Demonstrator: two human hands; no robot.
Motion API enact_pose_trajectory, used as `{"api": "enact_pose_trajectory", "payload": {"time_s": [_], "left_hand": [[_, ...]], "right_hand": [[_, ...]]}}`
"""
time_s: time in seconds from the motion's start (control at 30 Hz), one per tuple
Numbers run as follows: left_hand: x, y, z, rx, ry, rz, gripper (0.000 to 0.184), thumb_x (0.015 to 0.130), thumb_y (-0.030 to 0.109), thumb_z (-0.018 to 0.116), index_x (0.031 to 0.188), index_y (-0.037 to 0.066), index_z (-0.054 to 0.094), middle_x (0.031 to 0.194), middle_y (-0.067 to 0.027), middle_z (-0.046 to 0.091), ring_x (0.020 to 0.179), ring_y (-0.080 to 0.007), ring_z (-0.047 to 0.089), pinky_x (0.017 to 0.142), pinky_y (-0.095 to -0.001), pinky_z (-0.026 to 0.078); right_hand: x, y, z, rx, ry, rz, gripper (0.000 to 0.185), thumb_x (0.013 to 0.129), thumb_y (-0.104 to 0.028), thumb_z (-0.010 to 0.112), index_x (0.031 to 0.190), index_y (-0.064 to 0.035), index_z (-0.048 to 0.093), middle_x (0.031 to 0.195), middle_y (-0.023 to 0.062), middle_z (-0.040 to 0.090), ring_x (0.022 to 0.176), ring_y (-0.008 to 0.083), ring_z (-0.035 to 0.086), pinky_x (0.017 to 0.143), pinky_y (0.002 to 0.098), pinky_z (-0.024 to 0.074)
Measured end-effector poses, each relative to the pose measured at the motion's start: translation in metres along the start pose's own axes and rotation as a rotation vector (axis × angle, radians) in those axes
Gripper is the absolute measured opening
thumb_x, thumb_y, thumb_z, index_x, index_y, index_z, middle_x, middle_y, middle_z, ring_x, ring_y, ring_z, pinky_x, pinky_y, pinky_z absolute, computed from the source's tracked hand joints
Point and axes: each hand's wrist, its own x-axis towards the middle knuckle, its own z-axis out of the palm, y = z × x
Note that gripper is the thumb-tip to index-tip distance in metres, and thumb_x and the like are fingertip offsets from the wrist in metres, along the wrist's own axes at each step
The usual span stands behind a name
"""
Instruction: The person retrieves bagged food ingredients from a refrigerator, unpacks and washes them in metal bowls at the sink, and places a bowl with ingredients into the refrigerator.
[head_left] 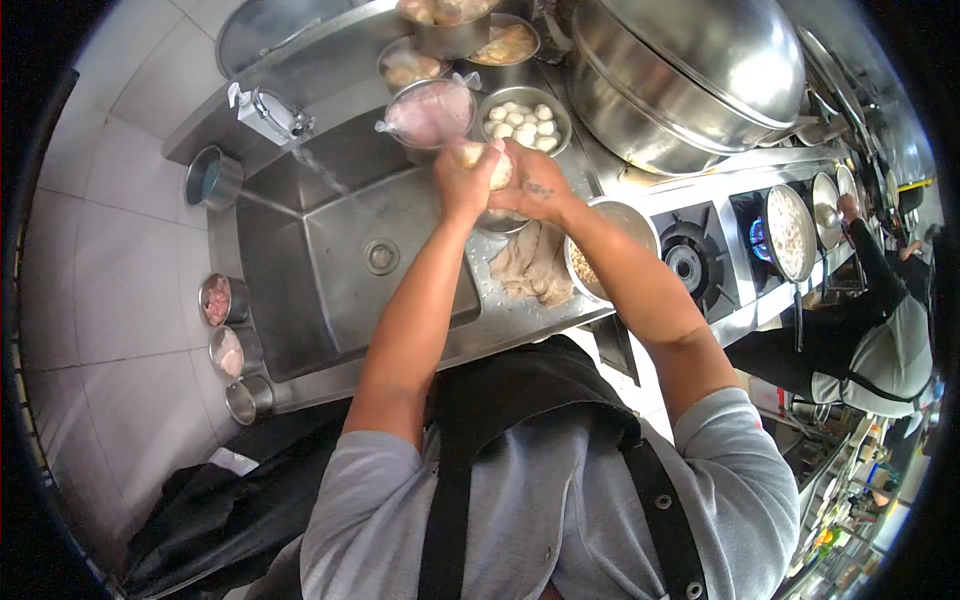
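Observation:
Both hands are together above the counter, just right of the sink. My left hand [467, 185] and my right hand [528, 185] are closed around a pale, whitish lump [498, 172], with fingers wrapped on it. Just beyond them stands a metal bowl of white balls [522, 123]. Left of that bowl is a container of pink paste [432, 112] with plastic over it. Below my hands, the rim of another metal bowl [500, 226] shows, its contents mostly hidden. Nearer to me, a crumpled beige cloth [535, 265] lies on the counter.
Left is a steel sink [380, 320] with a running tap [298, 125]. A bowl of chopped food [585, 270] sits beside my right forearm. A large steamer [670, 90] stands behind. Right are a burner [686, 262], a pan over flame [790, 232] and a co-worker [880, 340].

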Motion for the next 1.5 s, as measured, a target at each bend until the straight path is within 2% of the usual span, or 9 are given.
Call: {"api": "enact_pose_trajectory", "payload": {"time_s": [0.3, 0.47, 0.77, 0.87, 1.03, 1.1, 1.3, 1.43, 1.5], "left_hand": [[0.009, -0.009, -0.002, -0.173, -0.011, 0.021, 0.013, 0.076, 0.007, 0.07, 0.082, 0.004, 0.059, 0.084, -0.0073, 0.065, 0.077, -0.0146, 0.061, 0.072, -0.0289, 0.049], [0.01, -0.012, -0.001, -0.634, -0.051, -0.204, 0.017, 0.075, -0.001, 0.061, 0.09, 0.004, 0.057, 0.093, -0.0116, 0.065, 0.083, -0.0191, 0.061, 0.076, -0.0322, 0.05], [0.008, -0.021, -0.002, -0.744, -0.1, -0.215, 0.016, 0.089, 0.019, 0.061, 0.092, 0.003, 0.059, 0.091, -0.011, 0.064, 0.082, -0.0184, 0.06, 0.08, -0.0306, 0.048], [0.012, -0.029, -0.002, -0.328, -0.063, -0.132, 0.021, 0.092, 0.022, 0.055, 0.088, 0.002, 0.059, 0.088, -0.0105, 0.065, 0.081, -0.0178, 0.06, 0.078, -0.0308, 0.048], [0.018, -0.029, -0.004, -0.396, 0.158, -0.191, 0.022, 0.093, 0.017, 0.048, 0.084, 0.001, 0.058, 0.084, -0.0111, 0.065, 0.074, -0.0191, 0.06, 0.074, -0.032, 0.048], [0.017, -0.03, -0.004, -0.408, 0.193, -0.204, 0.023, 0.093, 0.019, 0.049, 0.082, 0.001, 0.058, 0.085, -0.0119, 0.065, 0.073, -0.019, 0.059, 0.073, -0.0311, 0.047], [0.018, -0.035, 0.0, -0.175, 0.251, -0.146, 0.03, 0.096, 0.024, 0.048, 0.08, 0.001, 0.058, 0.083, -0.0102, 0.064, 0.075, -0.0176, 0.057, 0.073, -0.0311, 0.045], [0.015, -0.028, -0.011, -0.035, 0.121, -0.1, 0.03, 0.097, 0.023, 0.047, 0.081, 0.001, 0.06, 0.082, -0.0089, 0.063, 0.076, -0.0173, 0.057, 0.074, -0.0304, 0.044], [0.014, -0.026, -0.019, -0.124, -0.131, -0.008, 0.03, 0.098, 0.025, 0.046, 0.092, -0.001, 0.061, 0.091, -0.0091, 0.063, 0.087, -0.0174, 0.058, 0.082, -0.0297, 0.044]], "right_hand": [[-0.002, 0.007, 0.013, -0.06, 0.081, -0.084, 0.066, 0.066, -0.034, 0.074, 0.121, -0.0057, 0.049, 0.107, 0.0193, 0.061, 0.097, 0.0389, 0.059, 0.083, 0.0438, 0.0483], [-0.007, 0.004, 0.01, -0.109, 0.065, -0.196, 0.065, 0.07, -0.03, 0.071, 0.125, -0.0072, 0.044, 0.113, 0.0188, 0.056, 0.105, 0.0372, 0.056, 0.086, 0.0433, 0.0474], [-0.002, 0.026, 0.019, -0.065, 0.05, -0.222, 0.059, 0.073, -0.026, 0.07, 0.124, -0.0074, 0.046, 0.105, 0.0167, 0.059, 0.09, 0.0345, 0.061, 0.078, 0.0425, 0.0478], [0.005, 0.023, 0.012, -0.034, -0.026, -0.208, 0.063, 0.071, -0.021, 0.073, 0.125, -0.006, 0.045, 0.109, 0.018, 0.058, 0.097, 0.0348, 0.059, 0.083, 0.0413, 0.0476], [-0.006, 0.017, 0.001, 0.234, -0.043, -0.161, 0.075, 0.068, -0.018, 0.077, 0.132, -0.0052, 0.041, 0.116, 0.0226, 0.055, 0.109, 0.0397, 0.054, 0.091, 0.0411, 0.0458], [-0.014, 0.028, -0.002, -0.093, -0.1, -0.229, 0.081, 0.066, -0.019, 0.079, 0.134, -0.0053, 0.038, 0.123, 0.0249, 0.051, 0.113, 0.043, 0.05, 0.094, 0.043, 0.0441], [-0.022, 0.049, 0.012, -0.213, -0.07, -0.015, 0.067, 0.075, -0.009, 0.067, 0.135, -0.0031, 0.037, 0.119, 0.0287, 0.053, 0.11, 0.042, 0.052, 0.095, 0.0442, 0.0431], [-0.029, 0.052, 0.007, -0.137, 0.058, -0.15, 0.056, 0.079, -0.005, 0.06, 0.132, -0.0017, 0.041, 0.109, 0.0281, 0.059, 0.104, 0.0407, 0.057, 0.09, 0.044, 0.0452], [-0.033, 0.034, -0.008, -0.062, -0.037, 0.12, 0.038, 0.08, -0.004, 0.059, 0.118, -0.0005, 0.054, 0.101, 0.0262, 0.062, 0.096, 0.0403, 0.06, 0.084, 0.0443, 0.0471]]}}
